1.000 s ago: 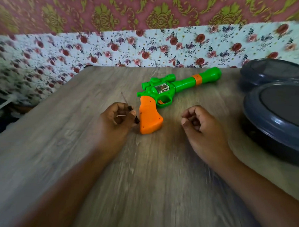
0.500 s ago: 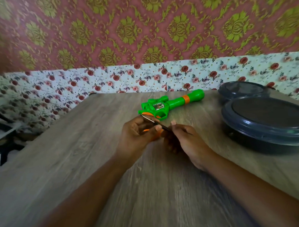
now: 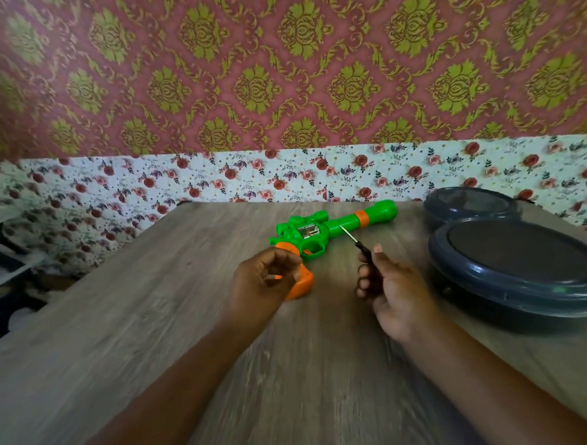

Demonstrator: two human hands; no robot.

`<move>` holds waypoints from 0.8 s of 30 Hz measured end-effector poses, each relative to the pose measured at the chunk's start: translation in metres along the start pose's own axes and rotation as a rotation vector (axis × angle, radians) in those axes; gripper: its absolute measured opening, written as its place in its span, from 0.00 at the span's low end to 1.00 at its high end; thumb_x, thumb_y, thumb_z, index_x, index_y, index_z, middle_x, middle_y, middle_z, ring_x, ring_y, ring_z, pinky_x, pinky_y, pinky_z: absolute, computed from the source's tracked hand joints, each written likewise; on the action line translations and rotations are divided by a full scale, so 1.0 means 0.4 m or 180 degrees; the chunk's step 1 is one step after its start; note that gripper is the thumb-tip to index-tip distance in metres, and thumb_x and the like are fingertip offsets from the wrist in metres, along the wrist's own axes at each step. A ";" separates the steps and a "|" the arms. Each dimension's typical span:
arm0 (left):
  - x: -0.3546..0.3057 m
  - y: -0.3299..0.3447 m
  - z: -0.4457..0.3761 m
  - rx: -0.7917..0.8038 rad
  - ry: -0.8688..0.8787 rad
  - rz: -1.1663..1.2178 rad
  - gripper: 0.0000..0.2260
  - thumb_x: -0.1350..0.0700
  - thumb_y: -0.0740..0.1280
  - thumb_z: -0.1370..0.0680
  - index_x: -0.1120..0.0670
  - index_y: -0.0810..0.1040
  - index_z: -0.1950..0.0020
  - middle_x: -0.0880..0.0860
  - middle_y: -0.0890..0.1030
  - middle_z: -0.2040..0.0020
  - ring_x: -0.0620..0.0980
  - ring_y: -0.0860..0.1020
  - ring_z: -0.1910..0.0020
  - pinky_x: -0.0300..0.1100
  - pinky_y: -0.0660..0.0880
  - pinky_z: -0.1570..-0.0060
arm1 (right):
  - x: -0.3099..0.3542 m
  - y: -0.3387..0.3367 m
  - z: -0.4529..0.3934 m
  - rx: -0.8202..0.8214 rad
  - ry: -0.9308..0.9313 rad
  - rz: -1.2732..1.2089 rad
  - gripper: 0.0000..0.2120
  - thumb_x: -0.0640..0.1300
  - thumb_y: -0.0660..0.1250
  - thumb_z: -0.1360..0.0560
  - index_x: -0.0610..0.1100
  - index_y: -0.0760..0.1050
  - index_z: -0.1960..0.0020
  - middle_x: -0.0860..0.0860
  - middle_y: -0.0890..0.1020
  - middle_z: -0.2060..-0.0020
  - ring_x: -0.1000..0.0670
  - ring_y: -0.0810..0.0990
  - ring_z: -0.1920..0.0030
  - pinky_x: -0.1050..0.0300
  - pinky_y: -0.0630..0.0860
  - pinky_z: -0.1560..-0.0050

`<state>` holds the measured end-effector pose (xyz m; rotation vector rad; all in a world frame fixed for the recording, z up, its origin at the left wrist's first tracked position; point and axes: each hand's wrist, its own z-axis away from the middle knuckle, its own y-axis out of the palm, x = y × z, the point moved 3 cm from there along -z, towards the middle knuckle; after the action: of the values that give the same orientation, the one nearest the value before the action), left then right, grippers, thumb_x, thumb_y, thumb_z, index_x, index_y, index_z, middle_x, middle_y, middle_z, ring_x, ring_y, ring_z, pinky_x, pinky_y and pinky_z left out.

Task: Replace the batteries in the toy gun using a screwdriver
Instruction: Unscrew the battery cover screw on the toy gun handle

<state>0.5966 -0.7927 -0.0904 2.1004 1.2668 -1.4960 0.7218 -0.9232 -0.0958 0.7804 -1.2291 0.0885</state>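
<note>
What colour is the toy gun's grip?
Orange, on a green gun; the grip shows in the head view.

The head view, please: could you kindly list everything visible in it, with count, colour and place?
toy gun: one, green with orange grip and band, lying on the table's far middle.
screwdriver: one, black handle, thin metal shaft, held right of the gun.
lidded containers: two, dark blue-grey, at the table's right, one behind the other.
table: one, grey wood grain, against the wall.
wallpaper: red with gold pattern above, white floral below.
left hand: one, fingers curled on the orange grip.
right hand: one, gripping the screwdriver.
</note>
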 end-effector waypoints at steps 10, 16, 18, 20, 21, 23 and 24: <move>0.015 0.040 -0.099 0.0605 -0.1450 -0.2751 0.35 0.30 0.60 0.28 0.60 0.75 0.39 0.61 0.77 0.41 0.58 0.76 0.41 0.44 0.71 0.45 | 0.007 -0.021 -0.009 -0.0120 0.0232 -0.0067 0.09 0.36 0.60 0.23 0.43 0.72 0.61 0.48 0.77 0.74 0.56 0.74 0.78 0.64 0.72 0.77; 0.022 0.066 -0.092 0.0193 -0.1535 -0.2461 0.18 0.41 0.66 0.27 0.56 0.77 0.51 0.56 0.78 0.52 0.57 0.78 0.47 0.42 0.72 0.52 | 0.030 -0.042 -0.022 -0.0275 0.0066 -0.0189 0.10 0.36 0.61 0.23 0.42 0.73 0.62 0.48 0.77 0.75 0.54 0.74 0.77 0.63 0.72 0.76; 0.039 0.047 -0.089 -0.0107 -0.1641 -0.2014 0.15 0.43 0.69 0.29 0.56 0.76 0.59 0.54 0.75 0.61 0.57 0.77 0.53 0.41 0.68 0.59 | 0.041 -0.055 -0.029 -0.0382 0.0032 -0.0211 0.10 0.36 0.60 0.23 0.42 0.72 0.62 0.47 0.77 0.72 0.53 0.74 0.74 0.63 0.72 0.74; 0.051 0.035 -0.086 -0.0457 -0.1622 -0.1663 0.15 0.45 0.71 0.32 0.57 0.78 0.59 0.55 0.76 0.64 0.55 0.76 0.62 0.41 0.65 0.65 | 0.050 -0.067 -0.033 -0.0456 -0.0004 -0.0222 0.10 0.36 0.59 0.22 0.41 0.71 0.62 0.46 0.76 0.69 0.53 0.74 0.74 0.64 0.72 0.75; 0.053 0.033 -0.083 -0.0567 -0.1551 -0.1557 0.15 0.47 0.72 0.33 0.59 0.78 0.59 0.54 0.76 0.66 0.53 0.75 0.66 0.41 0.64 0.69 | 0.051 -0.071 -0.036 -0.0479 -0.0014 -0.0245 0.10 0.36 0.59 0.22 0.41 0.71 0.62 0.46 0.75 0.69 0.53 0.74 0.74 0.64 0.72 0.76; 0.050 0.035 -0.078 -0.0645 -0.1377 -0.1381 0.12 0.51 0.73 0.33 0.60 0.78 0.63 0.52 0.74 0.72 0.48 0.72 0.72 0.39 0.63 0.75 | 0.051 -0.075 -0.038 -0.0505 -0.0035 -0.0297 0.10 0.35 0.59 0.22 0.41 0.71 0.62 0.45 0.75 0.69 0.53 0.75 0.75 0.66 0.72 0.77; 0.047 0.038 -0.078 -0.0637 -0.1264 -0.1268 0.11 0.53 0.74 0.33 0.60 0.77 0.66 0.51 0.73 0.74 0.45 0.72 0.75 0.38 0.64 0.77 | 0.051 -0.076 -0.038 -0.0515 -0.0052 -0.0307 0.10 0.35 0.59 0.22 0.41 0.71 0.62 0.45 0.75 0.69 0.53 0.75 0.76 0.66 0.73 0.77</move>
<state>0.6294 -0.7722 -0.0972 1.3892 1.6486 -1.7432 0.7556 -0.9440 -0.0946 0.6990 -1.1962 -0.0954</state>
